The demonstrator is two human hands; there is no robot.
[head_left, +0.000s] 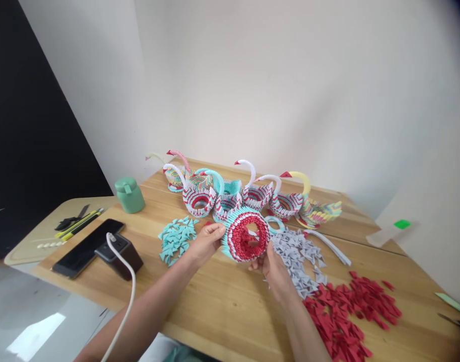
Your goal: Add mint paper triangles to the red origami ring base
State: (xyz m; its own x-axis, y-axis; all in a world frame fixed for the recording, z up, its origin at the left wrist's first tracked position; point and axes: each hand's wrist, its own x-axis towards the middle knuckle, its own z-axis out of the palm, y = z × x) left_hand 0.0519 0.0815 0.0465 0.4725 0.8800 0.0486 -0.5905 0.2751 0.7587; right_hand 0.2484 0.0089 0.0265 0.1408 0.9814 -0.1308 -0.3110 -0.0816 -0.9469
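A round ring of folded paper pieces [234, 240], red inside with a white band and a turquoise outer edge, is held up above the wooden table. My left hand [209, 241] pinches its left edge between thumb and fingers. At its lower right edge, my right hand [273, 269] grips it, some fingers hidden behind. Turquoise paper triangles [177, 239] lie to the left of the ring. Grey-white triangles [295, 256] are spread just right of my right hand, with red triangles [343, 311] farther right and nearer.
Several paper swans [252, 193] stand behind the ring. A small turquoise ring [275, 224] and a white curved paper strip [330, 246] lie nearby. Left are a green jar [129, 196], a phone [88, 248], and a black power block [120, 256] with a white cable [132, 286] crossing over my left forearm.
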